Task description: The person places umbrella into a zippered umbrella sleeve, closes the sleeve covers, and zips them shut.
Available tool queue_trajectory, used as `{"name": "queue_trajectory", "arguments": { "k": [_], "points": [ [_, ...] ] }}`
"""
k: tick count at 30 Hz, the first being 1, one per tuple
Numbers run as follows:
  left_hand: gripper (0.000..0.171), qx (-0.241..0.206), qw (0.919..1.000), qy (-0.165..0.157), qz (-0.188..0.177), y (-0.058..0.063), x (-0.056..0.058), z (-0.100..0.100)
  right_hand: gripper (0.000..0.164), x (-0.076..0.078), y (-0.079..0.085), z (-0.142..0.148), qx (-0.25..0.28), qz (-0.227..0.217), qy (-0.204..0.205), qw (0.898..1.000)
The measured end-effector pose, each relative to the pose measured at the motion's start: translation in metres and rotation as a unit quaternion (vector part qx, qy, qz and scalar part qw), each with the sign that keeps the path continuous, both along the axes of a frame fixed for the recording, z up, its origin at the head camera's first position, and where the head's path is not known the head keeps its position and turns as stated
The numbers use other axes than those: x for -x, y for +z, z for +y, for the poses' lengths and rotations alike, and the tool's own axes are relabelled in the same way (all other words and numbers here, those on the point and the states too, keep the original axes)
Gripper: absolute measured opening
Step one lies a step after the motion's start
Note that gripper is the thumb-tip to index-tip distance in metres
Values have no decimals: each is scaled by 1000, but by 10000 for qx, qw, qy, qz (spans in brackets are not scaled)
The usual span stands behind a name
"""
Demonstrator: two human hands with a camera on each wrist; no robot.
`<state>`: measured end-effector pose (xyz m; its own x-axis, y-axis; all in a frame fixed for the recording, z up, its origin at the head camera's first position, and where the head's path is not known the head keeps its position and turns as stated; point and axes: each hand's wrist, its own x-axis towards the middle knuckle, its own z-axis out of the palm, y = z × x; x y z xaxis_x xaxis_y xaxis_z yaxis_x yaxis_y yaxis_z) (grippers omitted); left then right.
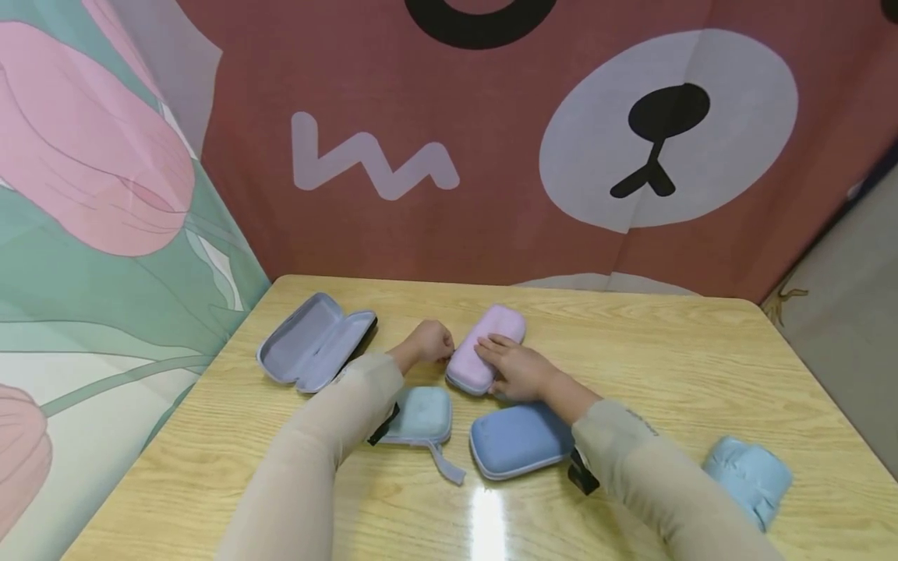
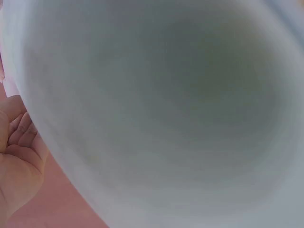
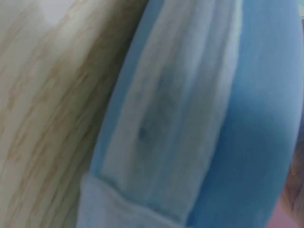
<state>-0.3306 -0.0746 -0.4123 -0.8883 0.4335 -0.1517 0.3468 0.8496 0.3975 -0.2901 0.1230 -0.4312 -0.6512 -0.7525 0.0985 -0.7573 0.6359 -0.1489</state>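
Note:
A pink hard-shell zip case lies slantwise on the table. My right hand holds it from the right, fingers across the lid and thumb at the near end. At its left edge is my left hand, fingers curled and tips pinching at the zipper seam; the pull itself is hidden. In the left wrist view, part of the left hand shows beside a blurred pale case. The blue zip case sits under my right wrist and fills the right wrist view. Near my left wrist lies a mint-green zip case with a strap.
At the back left of the wooden table, a grey-lavender case lies unfolded, its inside showing. A light-blue puffy fabric item is at the right, beside my right forearm. A printed curtain hangs behind the table.

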Motion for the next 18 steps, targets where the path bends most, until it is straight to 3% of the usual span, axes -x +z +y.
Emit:
{"name": "queue_trajectory", "arguments": {
  "k": [10, 18],
  "points": [
    [20, 84, 9998, -98, 156, -1, -9, -14, 66, -8, 4, -16, -332, 482, -396, 9975],
    [21, -87, 9997, -63, 211, 2, -21, -25, 65, -12, 5, -30, -689, 378, -918, 9927]
  ]
}}
